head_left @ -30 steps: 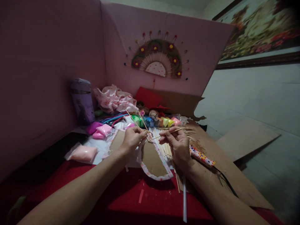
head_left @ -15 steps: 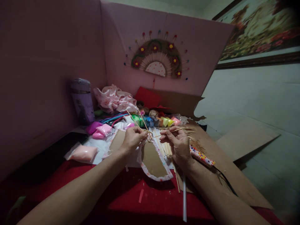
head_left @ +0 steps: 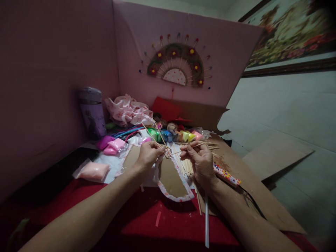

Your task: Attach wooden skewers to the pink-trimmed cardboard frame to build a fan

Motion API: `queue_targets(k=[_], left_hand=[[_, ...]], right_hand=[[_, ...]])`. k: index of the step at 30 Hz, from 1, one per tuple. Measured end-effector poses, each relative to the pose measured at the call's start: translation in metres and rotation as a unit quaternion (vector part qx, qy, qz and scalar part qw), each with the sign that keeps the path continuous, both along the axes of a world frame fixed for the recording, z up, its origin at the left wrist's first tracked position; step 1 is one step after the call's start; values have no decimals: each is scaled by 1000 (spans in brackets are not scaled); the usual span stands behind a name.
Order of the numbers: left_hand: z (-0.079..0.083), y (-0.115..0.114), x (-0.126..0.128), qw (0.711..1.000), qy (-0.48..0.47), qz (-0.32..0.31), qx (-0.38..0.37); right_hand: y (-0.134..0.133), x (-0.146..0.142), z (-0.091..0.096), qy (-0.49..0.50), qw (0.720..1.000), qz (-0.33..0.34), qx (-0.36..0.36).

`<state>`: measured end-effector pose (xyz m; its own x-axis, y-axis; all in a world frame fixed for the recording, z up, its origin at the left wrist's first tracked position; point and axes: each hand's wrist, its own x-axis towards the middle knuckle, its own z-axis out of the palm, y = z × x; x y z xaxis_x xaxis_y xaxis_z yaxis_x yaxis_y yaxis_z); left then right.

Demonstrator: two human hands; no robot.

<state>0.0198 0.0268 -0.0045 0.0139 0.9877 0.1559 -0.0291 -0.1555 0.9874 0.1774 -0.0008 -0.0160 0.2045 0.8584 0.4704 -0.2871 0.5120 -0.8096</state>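
Observation:
My left hand [head_left: 151,154] is closed, pinching the upper end of a half-round cardboard piece [head_left: 172,178] edged with pink-patterned fabric. Two thin wooden sticks [head_left: 160,135] slant up and away from that pinched end. How they are fixed there is hidden by my fingers. Between the fingertips of my right hand [head_left: 201,161] is another thin wooden stick [head_left: 176,153], its left tip touching or very near the piece's pinched end. Under my right hand lie several loose wooden sticks [head_left: 187,167].
A purple tumbler [head_left: 92,113] stands at the left by crumpled pink fabric [head_left: 127,110]. Bags of coloured clay [head_left: 187,136] line the back. A glue stick [head_left: 207,224] lies in front, a flower-patterned handle [head_left: 227,175] at the right. A decorated half-round [head_left: 174,66] hangs on the pink panel.
Almost nothing differs. Both hands keep their hold, and the stick in my right hand stays at the pinched end of the cardboard piece.

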Motion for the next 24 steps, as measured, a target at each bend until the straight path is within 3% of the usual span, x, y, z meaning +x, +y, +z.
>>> queue_targets(k=[24], left_hand=[[-1, 0, 1, 1000, -8, 1, 2]], right_hand=[[-1, 0, 2, -3, 1000, 0, 9]])
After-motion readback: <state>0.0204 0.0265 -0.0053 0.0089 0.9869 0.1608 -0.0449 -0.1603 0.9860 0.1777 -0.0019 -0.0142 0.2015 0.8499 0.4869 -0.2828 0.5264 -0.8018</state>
